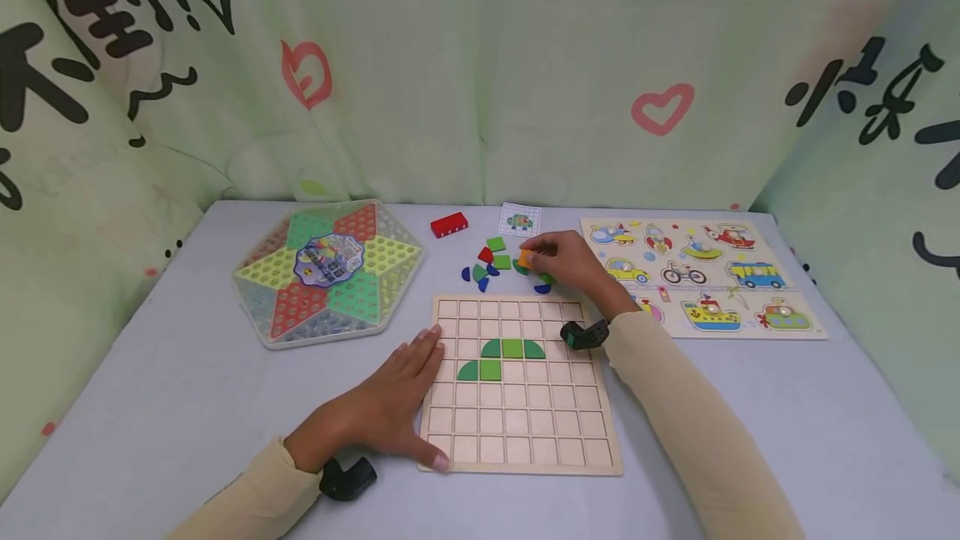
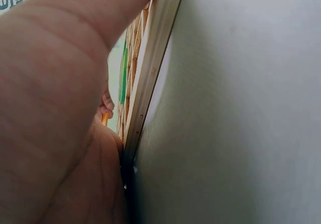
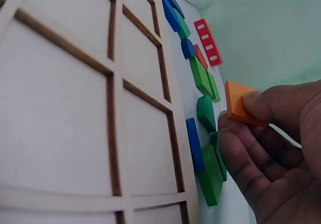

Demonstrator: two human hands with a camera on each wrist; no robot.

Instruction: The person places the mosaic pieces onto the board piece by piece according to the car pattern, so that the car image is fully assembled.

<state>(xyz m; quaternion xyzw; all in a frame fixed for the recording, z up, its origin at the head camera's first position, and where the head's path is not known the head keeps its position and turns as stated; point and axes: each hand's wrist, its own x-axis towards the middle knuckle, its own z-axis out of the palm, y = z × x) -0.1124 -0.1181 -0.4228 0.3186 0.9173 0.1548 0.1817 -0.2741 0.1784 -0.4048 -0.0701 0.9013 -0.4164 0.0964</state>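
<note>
Between its thumb and fingers my right hand (image 1: 561, 261) pinches an orange square tile (image 3: 242, 103), held above the loose pieces behind the board. My left hand (image 1: 390, 394) lies with fingers spread along the left edge of the wooden grid board (image 1: 517, 423), its thumb at the near left corner. Set in the grid are green squares (image 1: 490, 370) and green quarter-round pieces (image 1: 535, 349), in two rows. Loose blue, red and green pieces lie behind the board, among them a green square (image 3: 210, 176) and a blue half-round piece (image 3: 194, 144). The right hand partly hides some of them.
A pattern card (image 1: 521, 220) lies beyond the loose pieces, with a red block (image 1: 449, 225) to its left. On the left is a hexagonal Chinese checkers set (image 1: 330, 273). A picture puzzle board (image 1: 705, 273) lies at the right, partly under the right forearm.
</note>
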